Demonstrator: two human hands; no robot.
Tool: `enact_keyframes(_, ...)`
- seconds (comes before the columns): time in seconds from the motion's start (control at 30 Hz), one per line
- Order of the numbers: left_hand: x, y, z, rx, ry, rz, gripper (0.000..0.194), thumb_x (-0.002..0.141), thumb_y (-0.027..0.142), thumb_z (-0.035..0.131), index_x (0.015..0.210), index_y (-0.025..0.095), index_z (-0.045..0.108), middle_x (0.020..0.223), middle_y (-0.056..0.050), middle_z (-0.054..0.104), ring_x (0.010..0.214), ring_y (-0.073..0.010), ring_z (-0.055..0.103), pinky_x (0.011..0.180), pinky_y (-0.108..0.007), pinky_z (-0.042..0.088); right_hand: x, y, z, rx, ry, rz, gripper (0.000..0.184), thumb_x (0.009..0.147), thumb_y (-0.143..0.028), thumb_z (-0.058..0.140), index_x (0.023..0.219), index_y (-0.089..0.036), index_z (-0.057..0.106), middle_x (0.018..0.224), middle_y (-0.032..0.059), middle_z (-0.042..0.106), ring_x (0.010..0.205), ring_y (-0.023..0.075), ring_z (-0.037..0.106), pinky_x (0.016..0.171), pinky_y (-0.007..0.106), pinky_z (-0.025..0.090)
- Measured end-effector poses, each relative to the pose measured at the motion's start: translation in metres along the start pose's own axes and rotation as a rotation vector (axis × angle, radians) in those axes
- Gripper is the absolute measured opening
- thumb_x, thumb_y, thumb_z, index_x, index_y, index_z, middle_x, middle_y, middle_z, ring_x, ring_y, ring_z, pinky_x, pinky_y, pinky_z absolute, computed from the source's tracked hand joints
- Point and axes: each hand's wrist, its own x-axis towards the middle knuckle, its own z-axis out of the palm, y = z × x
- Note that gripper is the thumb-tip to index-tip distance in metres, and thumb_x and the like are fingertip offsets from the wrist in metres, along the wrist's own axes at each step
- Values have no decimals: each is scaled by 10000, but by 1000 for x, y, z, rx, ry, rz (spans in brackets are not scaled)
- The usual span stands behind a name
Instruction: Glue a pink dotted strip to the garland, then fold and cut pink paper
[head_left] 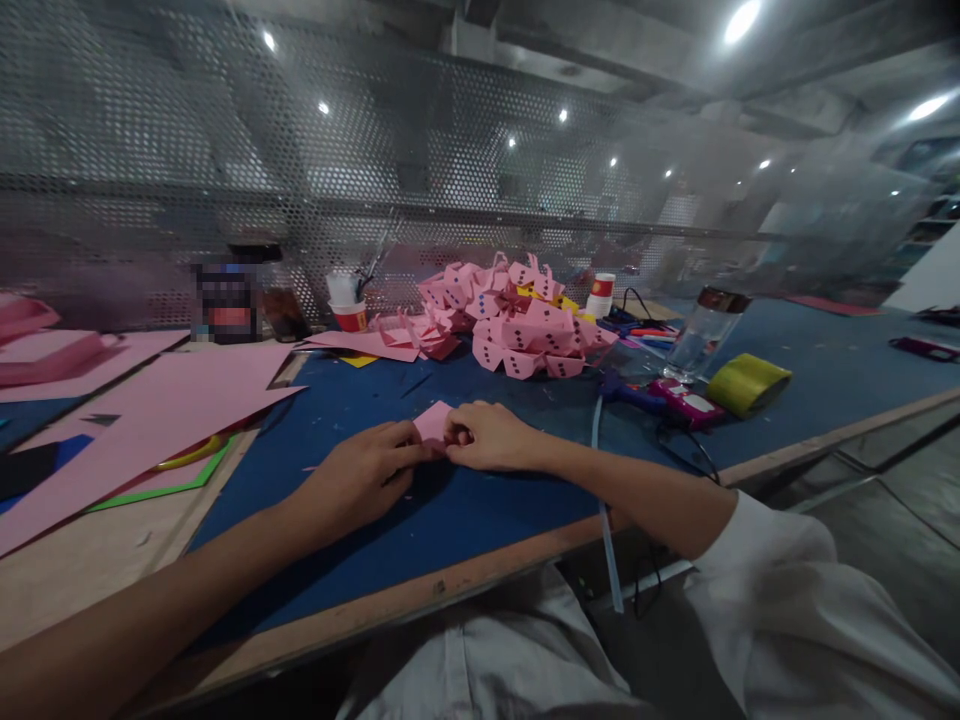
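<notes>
A small piece of pink paper [433, 424] lies between my hands over the blue table top [292, 540]. On its left edge, my left hand [373, 468] is closed with thumb and fingers pinching it. My right hand [487, 435] has its fingers curled on the paper's right edge. The lower part of the piece is partly covered by my fingers. Just beyond my hands sits a pile of folded pink paper shapes [525, 335] with dark dots on them.
Pink sheets [187, 390] overlap at the left. Paper cups [349, 315], a glass bottle [705, 335], a purple glue gun [637, 393] and a yellow roll [750, 385] stand or lie farther back. A pale strip [609, 555] hangs over the table edge. Perforated metal panels [420, 170] rise behind.
</notes>
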Motion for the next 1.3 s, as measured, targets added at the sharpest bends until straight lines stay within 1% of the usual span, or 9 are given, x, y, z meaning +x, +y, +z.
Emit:
enact_keyframes(0.13, 0, -1, -2, 18, -13, 21, 359, 930, 98, 437, 1090, 220, 734, 1019, -75, 662, 901, -218, 628, 786, -313, 458, -1, 0, -4, 10, -28, -4, 120, 816, -298, 660, 911, -227, 681, 831, -4, 691, 837, 183, 576, 696, 279, 331)
enact_keyframes(0.3, 0, -1, -2, 28, -31, 8, 327, 928, 96, 449, 1076, 190, 725, 1027, -79, 656, 918, -216, 625, 796, -309, 462, -5, -3, -16, 38, -103, 18, 127, 798, -245, 652, 917, -209, 679, 860, 4, 703, 826, 170, 601, 674, 253, 356)
enact_keyframes(0.57, -3, -4, 0, -17, -24, -5, 392, 930, 88, 437, 1160, 232, 720, 1067, -60, 653, 976, -202, 627, 828, -287, 483, -13, -1, -32, 28, -173, 58, 200, 771, -158, 587, 942, -175, 689, 951, 34, 720, 784, 154, 612, 627, 232, 364)
enact_keyframes(0.8, -2, -2, -2, -39, -34, -23, 416, 921, 91, 436, 1177, 241, 727, 1076, -59, 656, 984, -204, 634, 833, -293, 494, -17, 5, -37, 61, -180, 83, 204, 747, -134, 586, 921, -175, 683, 965, 33, 733, 828, 163, 638, 632, 227, 378)
enact_keyframes(1.0, -3, -2, -1, -56, -21, -27, 463, 924, 89, 422, 1238, 271, 709, 1092, -52, 648, 995, -196, 632, 850, -292, 489, -20, 5, -40, 63, -173, 107, 169, 748, -125, 613, 902, -169, 668, 934, 32, 720, 811, 158, 633, 644, 230, 387)
enact_keyframes(1.2, -3, -2, 0, -63, -27, -33, 468, 922, 84, 415, 1232, 269, 714, 1084, -56, 643, 987, -198, 630, 829, -289, 488, -25, 11, -42, 70, -153, 115, 151, 752, -113, 605, 878, -168, 668, 929, 28, 709, 814, 155, 624, 645, 227, 381)
enact_keyframes(1.3, -4, -4, 0, -63, -46, -31, 508, 917, 76, 415, 1293, 285, 686, 1094, -54, 639, 998, -200, 626, 848, -297, 486, -28, 16, -44, 87, -136, 124, 154, 751, -105, 602, 876, -166, 667, 936, 29, 709, 830, 157, 624, 658, 225, 385)
